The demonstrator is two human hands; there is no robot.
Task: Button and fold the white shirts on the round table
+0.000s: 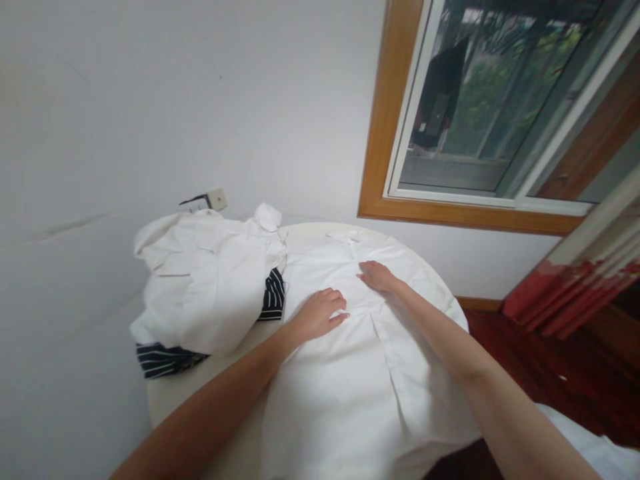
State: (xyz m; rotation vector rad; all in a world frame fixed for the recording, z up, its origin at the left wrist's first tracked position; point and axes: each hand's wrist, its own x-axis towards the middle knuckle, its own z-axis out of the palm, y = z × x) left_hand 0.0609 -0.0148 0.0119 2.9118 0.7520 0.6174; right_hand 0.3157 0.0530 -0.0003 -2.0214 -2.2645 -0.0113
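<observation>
At frame centre, the left hand (pixel 320 313) and right hand (pixel 379 276) lay flat and unclenched on the white shirt (pixel 350 373) spread across the round table (pixel 170 400) — apparently pinning it smooth — beside a heap (pixel 200 293) at left.

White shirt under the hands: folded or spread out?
Spread out. The white button-front shirt lies flat across the round cream table, collar at the far edge; left hand and right hand rest open on it.
</observation>
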